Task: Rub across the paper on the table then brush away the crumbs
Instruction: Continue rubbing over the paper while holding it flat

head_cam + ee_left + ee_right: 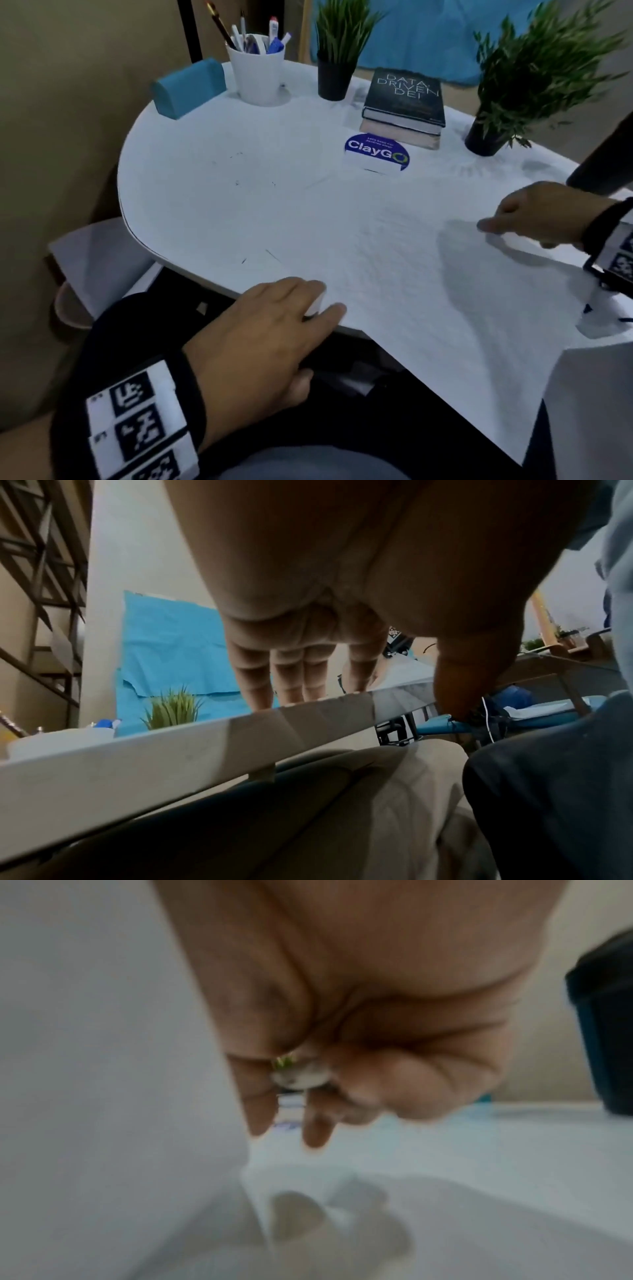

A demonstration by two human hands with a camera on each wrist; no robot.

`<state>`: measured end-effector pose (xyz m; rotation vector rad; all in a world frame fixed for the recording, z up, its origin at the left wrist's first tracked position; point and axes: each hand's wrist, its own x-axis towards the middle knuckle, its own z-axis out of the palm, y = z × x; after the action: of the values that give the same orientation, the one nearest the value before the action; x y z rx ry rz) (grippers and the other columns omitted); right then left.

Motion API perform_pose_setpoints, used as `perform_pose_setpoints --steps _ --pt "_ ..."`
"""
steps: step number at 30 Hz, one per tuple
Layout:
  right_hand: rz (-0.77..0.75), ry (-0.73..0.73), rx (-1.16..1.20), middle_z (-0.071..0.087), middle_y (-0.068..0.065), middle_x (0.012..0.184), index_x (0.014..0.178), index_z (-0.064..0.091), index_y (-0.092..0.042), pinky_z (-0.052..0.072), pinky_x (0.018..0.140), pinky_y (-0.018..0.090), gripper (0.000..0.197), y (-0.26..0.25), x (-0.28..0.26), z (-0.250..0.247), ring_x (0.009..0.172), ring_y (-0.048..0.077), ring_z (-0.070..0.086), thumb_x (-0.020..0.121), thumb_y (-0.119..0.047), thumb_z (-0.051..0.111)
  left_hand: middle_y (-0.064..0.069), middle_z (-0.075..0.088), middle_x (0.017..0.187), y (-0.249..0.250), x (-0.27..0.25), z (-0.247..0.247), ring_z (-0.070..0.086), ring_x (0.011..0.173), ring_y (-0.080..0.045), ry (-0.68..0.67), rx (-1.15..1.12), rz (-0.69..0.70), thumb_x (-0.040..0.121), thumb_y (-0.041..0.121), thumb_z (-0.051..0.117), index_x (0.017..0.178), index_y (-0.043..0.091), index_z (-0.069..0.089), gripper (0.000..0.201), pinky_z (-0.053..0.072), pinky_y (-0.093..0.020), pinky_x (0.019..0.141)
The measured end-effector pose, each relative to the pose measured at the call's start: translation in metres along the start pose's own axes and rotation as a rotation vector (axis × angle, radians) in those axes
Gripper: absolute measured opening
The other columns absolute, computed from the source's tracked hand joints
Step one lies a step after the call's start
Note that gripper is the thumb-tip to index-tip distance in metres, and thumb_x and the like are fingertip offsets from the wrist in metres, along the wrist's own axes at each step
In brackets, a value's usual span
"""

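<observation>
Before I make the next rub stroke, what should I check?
1. Paper pinned: left hand presses its edge flat at the table rim. Ok.
2. Grip: right hand pinches a small white piece, likely the eraser. Ok.
3. Piece touching paper: blurred. Cannot tell.
4. Paper fully supported: near corner overhangs the table. Not ok.
5. Stroke path: sign and book sit beyond the hand. Ok.
6. Crumbs present: cannot tell.
</observation>
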<state>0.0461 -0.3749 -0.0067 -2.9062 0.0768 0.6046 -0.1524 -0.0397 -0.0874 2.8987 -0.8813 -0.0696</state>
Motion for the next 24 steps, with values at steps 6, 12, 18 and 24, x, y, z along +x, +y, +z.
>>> perform_pose_setpoints --steps 6,12,18,24 --pt "-0.015 -0.232 1.008 0.059 0.006 0.071 0.09 0.066 -0.004 0.058 0.058 0.025 0.016 -0.041 -0.039 -0.017 0.063 0.017 0.056 0.078 0.002 0.056 -0.012 0.055 0.136 0.006 0.0 0.004 0.056 0.12 -0.032 0.007 -0.001 -0.013 0.056 0.037 0.078 0.141 0.025 0.052 0.089 0.048 -0.05 0.1" --pt "-0.58 -0.158 0.027 0.07 -0.013 0.067 0.098 0.071 -0.028 0.047 0.062 0.008 0.026 -0.114 -0.078 0.035 0.063 0.001 0.068 0.081 -0.009 0.072 -0.007 0.06 0.114 0.01 0.008 0.013 0.058 0.104 -0.03 0.137 0.004 -0.055 0.059 0.016 0.077 0.132 0.025 0.057 0.076 0.04 -0.048 0.101" --pt "-0.709 -0.146 -0.043 0.064 -0.019 0.076 0.089 0.069 -0.033 0.041 0.067 0.007 0.015 -0.131 -0.069 0.069 0.073 -0.006 0.059 0.08 -0.042 0.077 -0.005 0.054 0.093 0.011 0.017 0.025 0.052 0.083 -0.028 0.293 0.037 -0.07 0.072 0.001 0.048 0.127 0.024 0.057 0.06 0.041 -0.043 0.083" --pt "-0.855 -0.161 -0.115 0.062 -0.017 0.081 0.093 0.075 -0.031 0.045 0.074 0.019 0.016 -0.134 -0.057 0.079 0.077 0.0 0.058 0.081 -0.041 0.075 -0.006 0.057 0.089 0.011 0.021 0.029 0.052 0.077 -0.031 0.343 0.099 -0.096 0.076 0.001 0.032 0.116 0.025 0.061 0.055 0.039 -0.049 0.085"
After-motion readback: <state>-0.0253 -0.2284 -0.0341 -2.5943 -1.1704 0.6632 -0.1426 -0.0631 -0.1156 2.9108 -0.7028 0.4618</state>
